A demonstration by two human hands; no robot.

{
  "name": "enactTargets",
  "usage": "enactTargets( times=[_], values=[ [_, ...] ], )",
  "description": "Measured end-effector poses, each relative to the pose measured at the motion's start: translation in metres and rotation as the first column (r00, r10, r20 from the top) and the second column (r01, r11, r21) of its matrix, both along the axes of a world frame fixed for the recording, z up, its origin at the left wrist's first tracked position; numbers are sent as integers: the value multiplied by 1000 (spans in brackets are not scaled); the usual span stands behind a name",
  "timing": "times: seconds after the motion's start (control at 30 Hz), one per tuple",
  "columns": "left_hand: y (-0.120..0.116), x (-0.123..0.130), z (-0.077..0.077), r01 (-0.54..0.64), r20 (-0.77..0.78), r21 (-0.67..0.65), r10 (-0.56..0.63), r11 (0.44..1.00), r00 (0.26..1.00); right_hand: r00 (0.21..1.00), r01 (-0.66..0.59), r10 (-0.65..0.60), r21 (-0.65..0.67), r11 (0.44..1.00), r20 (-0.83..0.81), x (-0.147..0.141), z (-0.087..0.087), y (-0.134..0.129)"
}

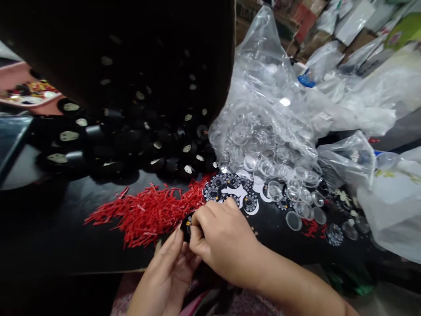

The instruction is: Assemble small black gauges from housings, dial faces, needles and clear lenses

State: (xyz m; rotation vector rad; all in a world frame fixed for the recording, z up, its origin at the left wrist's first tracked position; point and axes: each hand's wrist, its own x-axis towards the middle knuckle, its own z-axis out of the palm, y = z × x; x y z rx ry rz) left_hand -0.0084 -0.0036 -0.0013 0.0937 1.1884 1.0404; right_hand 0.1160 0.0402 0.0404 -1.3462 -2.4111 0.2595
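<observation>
My left hand point(166, 270) is closed around a round black piece point(186, 224) with a small orange mark, near the table's front edge. My right hand point(226, 241) bends over it from the right, thumb and forefinger pinched together at the piece; what they pinch is hidden. Just to the left lies a loose heap of thin red plastic strips point(148, 215), shaped like small watch hands. Beyond my right hand are printed black dial discs point(212, 192), some lying on white paper discs point(251, 208). Clear round covers point(294, 220) spread out to the right.
A clear plastic bag point(263, 96) spills more covers at the back. Many black rounded pieces with pale oval spots point(69, 136) stand in rows at the back left, below a large dark shape point(148, 35). A pink basin point(31, 74) sits far left; plastic bags point(391, 202) crowd the right.
</observation>
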Motion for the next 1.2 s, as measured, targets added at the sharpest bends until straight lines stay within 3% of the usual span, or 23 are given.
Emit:
enactTargets(
  times=[0.07, 0.2, 0.23, 0.27, 0.33, 0.37, 0.5, 0.63, 0.7, 0.77, 0.87, 1.03, 1.2],
  values=[
    [0, 3, -4, 5, -28, 57, -3, 998, 1000, 1000, 12, -12, -100, 995, 9, 3, 5, 1],
    [2, 0, -3, 41, -96, 166, -25, 985, 995, 987, -38, -6, -275, 961, -160, 33, 11, 22],
    [3, -1, -1, 40, -65, 181, -28, 983, 997, 984, 24, -69, -257, 966, -166, 45, 10, 32],
    [4, -1, 0, 29, -19, 195, -25, 980, 999, 972, 170, -198, -207, 963, -125, 57, 8, 44],
    [6, 0, 3, 0, 80, 214, -17, 977, 997, 874, 467, -456, -33, 884, 167, 80, 1, 68],
    [6, 1, 4, -7, 121, 212, -19, 977, 993, 850, 497, -483, -18, 867, 210, 89, -3, 78],
    [7, 3, 5, -8, 223, 174, -31, 985, 974, 872, 462, -440, -59, 885, 215, 111, -15, 96],
    [9, 2, 7, -22, 278, 133, -16, 991, 960, 900, 437, -436, 67, 897, -26, 101, -9, 67],
    [10, 2, 7, -20, 309, 130, -22, 991, 951, 944, 295, -269, 127, 947, -192, 82, -4, 41],
    [10, 3, 7, -36, 328, 133, -9, 990, 945, 981, -12, 31, 101, 995, -191, 58, -3, 17],
    [9, 4, 5, -66, 316, 146, 16, 987, 949, 971, -184, 200, 125, 975, -130, 33, -8, -3],
    [3, 2, 2, -35, 240, 247, -26, 969, 970, 968, -169, 182, 87, 982, -174, 30, -12, -5],
    [2, 1, 7, 30, 164, 252, -73, 967, 984, 973, -105, 81, -100, 989, -218, 33, -12, 0]
  ],
)
